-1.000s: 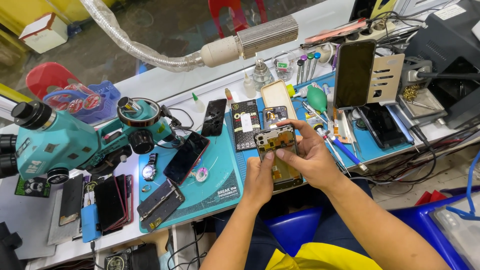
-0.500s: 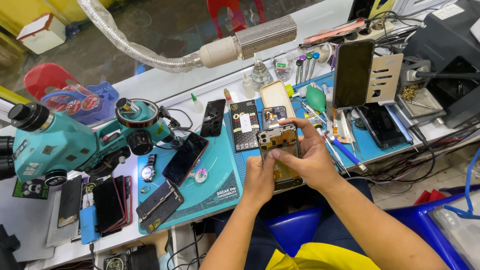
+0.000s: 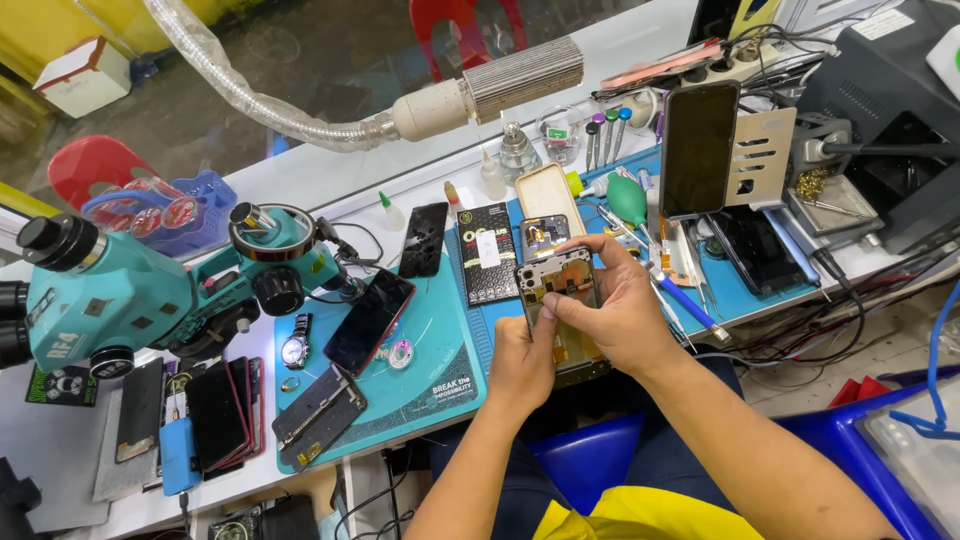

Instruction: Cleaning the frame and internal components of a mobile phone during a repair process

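Opened phone (image 3: 560, 290) at bench front edge: light, fragile; pinched by rims, left hand (image 3: 520, 360), right hand (image 3: 620, 315).

You are sitting in a phone repair workshop: a teal microscope (image 3: 110, 300) is standing on the worktop (image 3: 330, 185) well left of your fingers (image 3: 565, 300), opened phones (image 3: 368, 320) lying between, screwdrivers (image 3: 605, 135) beyond them.

I have one view only, from the head camera, looking steeply down and forward over my workbench (image 3: 420, 180). My forearms enter from the lower frame; the mat (image 3: 440, 340) sits close, centre frame.
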